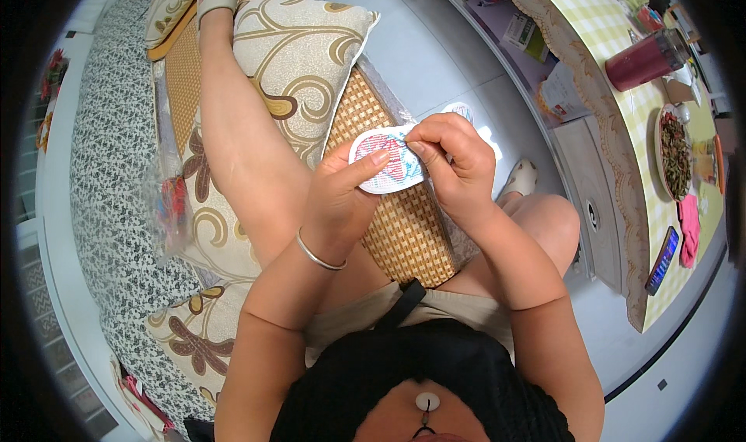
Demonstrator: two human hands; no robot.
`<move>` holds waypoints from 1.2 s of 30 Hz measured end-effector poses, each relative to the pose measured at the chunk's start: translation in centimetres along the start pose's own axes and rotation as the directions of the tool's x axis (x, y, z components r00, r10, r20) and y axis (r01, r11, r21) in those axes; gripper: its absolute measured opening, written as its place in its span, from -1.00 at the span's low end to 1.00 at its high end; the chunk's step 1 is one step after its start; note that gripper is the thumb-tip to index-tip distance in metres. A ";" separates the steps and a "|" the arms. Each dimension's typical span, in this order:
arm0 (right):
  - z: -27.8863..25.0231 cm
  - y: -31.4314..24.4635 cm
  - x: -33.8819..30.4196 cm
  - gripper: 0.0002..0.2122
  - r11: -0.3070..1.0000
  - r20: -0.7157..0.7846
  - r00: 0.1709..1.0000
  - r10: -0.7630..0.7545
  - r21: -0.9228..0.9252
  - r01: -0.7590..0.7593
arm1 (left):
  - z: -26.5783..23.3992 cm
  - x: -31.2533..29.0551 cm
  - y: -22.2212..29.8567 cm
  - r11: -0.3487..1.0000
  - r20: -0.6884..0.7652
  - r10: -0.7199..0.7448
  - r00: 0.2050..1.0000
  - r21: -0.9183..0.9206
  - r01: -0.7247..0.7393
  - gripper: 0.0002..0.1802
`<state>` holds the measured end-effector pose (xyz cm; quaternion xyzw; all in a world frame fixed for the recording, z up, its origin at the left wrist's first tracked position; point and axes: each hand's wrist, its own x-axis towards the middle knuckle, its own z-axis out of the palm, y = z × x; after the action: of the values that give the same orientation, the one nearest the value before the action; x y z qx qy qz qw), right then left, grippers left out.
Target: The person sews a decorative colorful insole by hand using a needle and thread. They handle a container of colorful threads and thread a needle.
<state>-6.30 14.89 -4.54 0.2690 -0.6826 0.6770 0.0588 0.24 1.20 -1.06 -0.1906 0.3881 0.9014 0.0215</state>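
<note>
A white embroidered insole point(400, 179) with red and blue stitching lies over my lap, its rounded end toward the left. My left hand point(346, 185) grips that end, thumb pressed on the stitched face and fingers underneath. At the insole's upper edge, my right hand point(458, 158) is closed in a pinch, thumb against forefinger. Whatever sits between those fingertips is too small to make out. A patterned white piece shows just behind the right knuckles, apparently the insole's other end; the hand hides the part between.
Beneath me is a woven mat seat point(416, 244) with a patterned cushion point(303, 45). To the right, a table with a checked cloth point(633, 154) bears a dark red bottle point(641, 62), a plate of food point(674, 150), a pink cloth point(688, 228) and a phone point(662, 262). A plastic bag point(172, 205) lies left.
</note>
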 end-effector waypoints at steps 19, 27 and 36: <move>-1.2 -0.5 0.4 -0.91 0.997 0.177 0.984 0.036 -0.080 -0.022 | -1.1 0.2 0.8 0.977 0.021 0.080 0.997 0.194 -0.083 -0.83; 0.0 -0.3 -0.5 -0.87 0.977 0.075 0.987 -0.140 -0.153 0.150 | -1.5 0.2 0.4 0.976 0.008 0.073 0.997 0.206 -0.073 -0.79; -0.8 -0.7 0.4 -0.91 0.992 0.116 0.993 -0.007 -0.124 0.022 | -1.3 0.3 0.0 0.982 -0.019 0.067 0.998 0.178 -0.062 -0.72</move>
<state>-6.59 15.59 -3.71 0.3083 -0.7238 0.6159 0.0411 0.35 0.19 -2.01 -0.1864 0.4732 0.8610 0.0044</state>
